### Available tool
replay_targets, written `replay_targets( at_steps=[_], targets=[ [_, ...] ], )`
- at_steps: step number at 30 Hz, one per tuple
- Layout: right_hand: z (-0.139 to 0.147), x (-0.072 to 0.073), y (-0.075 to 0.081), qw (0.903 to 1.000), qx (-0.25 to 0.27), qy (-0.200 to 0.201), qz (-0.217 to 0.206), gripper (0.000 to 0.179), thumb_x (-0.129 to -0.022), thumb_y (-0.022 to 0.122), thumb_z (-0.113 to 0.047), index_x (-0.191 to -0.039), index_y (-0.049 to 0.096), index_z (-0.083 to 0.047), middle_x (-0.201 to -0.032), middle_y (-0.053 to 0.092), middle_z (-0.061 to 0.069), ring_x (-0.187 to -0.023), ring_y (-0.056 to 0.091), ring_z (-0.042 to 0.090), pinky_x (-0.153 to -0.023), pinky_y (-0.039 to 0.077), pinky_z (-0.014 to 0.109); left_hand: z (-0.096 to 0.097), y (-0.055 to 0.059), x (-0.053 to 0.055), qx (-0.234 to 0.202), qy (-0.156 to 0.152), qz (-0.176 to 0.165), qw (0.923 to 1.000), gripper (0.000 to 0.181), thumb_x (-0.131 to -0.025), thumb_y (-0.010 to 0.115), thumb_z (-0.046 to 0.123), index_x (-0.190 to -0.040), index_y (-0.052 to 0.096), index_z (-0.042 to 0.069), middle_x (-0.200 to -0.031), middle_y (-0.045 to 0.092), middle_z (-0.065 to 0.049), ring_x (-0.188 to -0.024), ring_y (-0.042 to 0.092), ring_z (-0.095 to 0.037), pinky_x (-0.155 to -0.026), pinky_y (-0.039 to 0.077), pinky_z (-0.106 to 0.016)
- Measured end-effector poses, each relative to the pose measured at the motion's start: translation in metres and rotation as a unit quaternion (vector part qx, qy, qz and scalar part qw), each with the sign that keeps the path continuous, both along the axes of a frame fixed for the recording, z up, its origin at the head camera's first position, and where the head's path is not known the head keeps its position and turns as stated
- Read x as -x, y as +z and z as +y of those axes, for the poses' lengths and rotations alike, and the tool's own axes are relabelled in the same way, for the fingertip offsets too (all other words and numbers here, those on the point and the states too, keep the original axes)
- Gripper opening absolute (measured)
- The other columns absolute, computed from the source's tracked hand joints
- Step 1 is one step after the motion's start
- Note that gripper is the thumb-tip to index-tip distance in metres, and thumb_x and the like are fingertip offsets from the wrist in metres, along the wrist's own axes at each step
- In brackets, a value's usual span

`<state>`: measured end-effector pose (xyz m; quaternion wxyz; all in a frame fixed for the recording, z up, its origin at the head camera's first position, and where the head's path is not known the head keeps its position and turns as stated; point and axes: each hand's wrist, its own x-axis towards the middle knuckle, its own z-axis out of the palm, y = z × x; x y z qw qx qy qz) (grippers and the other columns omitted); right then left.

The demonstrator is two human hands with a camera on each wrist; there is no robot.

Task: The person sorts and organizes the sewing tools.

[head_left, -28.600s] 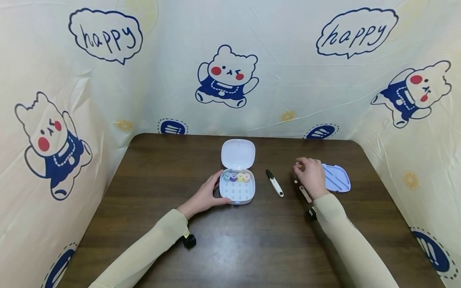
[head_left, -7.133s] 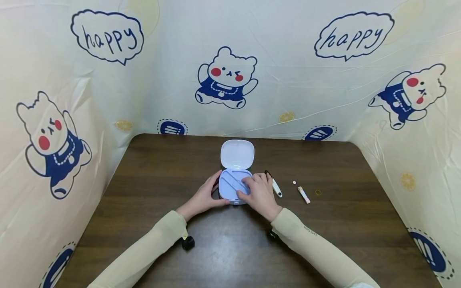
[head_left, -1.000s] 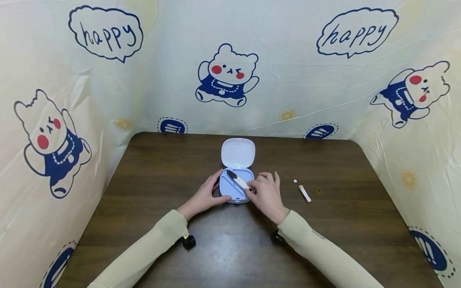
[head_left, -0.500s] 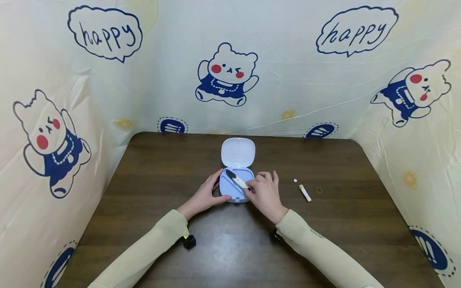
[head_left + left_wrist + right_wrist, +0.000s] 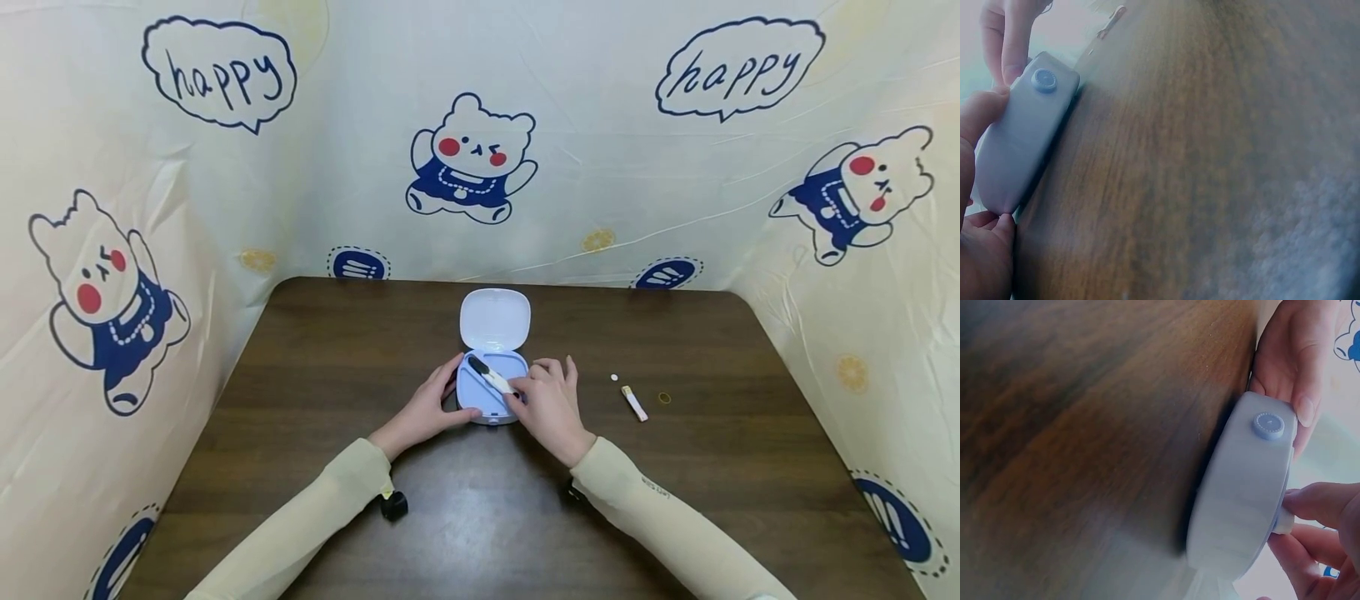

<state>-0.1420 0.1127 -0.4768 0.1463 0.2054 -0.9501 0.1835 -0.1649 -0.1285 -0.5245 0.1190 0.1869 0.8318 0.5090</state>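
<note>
A small plastic sewing box (image 5: 492,421) stands mid-table with its white lid (image 5: 495,319) raised at the back. A light blue tray (image 5: 474,398) fills its top. My left hand (image 5: 422,412) grips the box from the left, thumb at the front corner; the left wrist view shows the box's front wall (image 5: 1025,140) and round catch (image 5: 1044,80). My right hand (image 5: 551,408) pinches the white end of a slim white tool with a black tip (image 5: 491,378), slanting across the tray. In the right wrist view, thumb and fingers cover most of its pale end (image 5: 1284,521).
Right of the box lie a tiny white disc (image 5: 614,377), a short pale strip (image 5: 633,403) and a thin yellowish ring (image 5: 664,398) on the brown table (image 5: 480,517). A printed cloth (image 5: 570,150) hangs around the table's back and sides.
The blue tray went from the table's right into the box, covering the coloured spools. The black-tipped tool moved from the table onto the tray, shifting slightly left lately. The left hand stayed put.
</note>
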Motion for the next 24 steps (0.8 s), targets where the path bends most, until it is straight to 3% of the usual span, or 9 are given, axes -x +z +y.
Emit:
replay_targets(
  at_steps=[12,24],
  targets=[
    [-0.0004,-0.0031,0.0006,0.9999,-0.014,-0.006,-0.002,0.021,-0.089,0.085,-0.024,-0.107,0.084,-0.013,-0.088,0.067,0.004,-0.114,0.055,0.035,-0.114,0.022,0.079,-0.0001,0.0016,-0.0011,0.003,0.001,-0.005,1.0000,0.104,-0.091,0.084,0.033,-0.167,0.017,0.008,-0.169,0.024,-0.018,-0.153,0.034,-0.029,-0.120,0.037,-0.041],
    [0.0007,-0.0059,0.0025,0.9999,-0.008,0.008,0.007,0.015,-0.091,0.079,-0.013,-0.105,0.084,-0.013,-0.085,0.066,0.006,-0.112,0.057,0.037,-0.112,0.022,0.081,-0.0001,0.0006,-0.0006,-0.001,0.000,-0.002,1.0000,0.104,-0.090,0.084,0.032,-0.167,0.018,0.007,-0.169,0.024,-0.018,-0.154,0.032,-0.028,-0.120,0.036,-0.041]
  ],
)
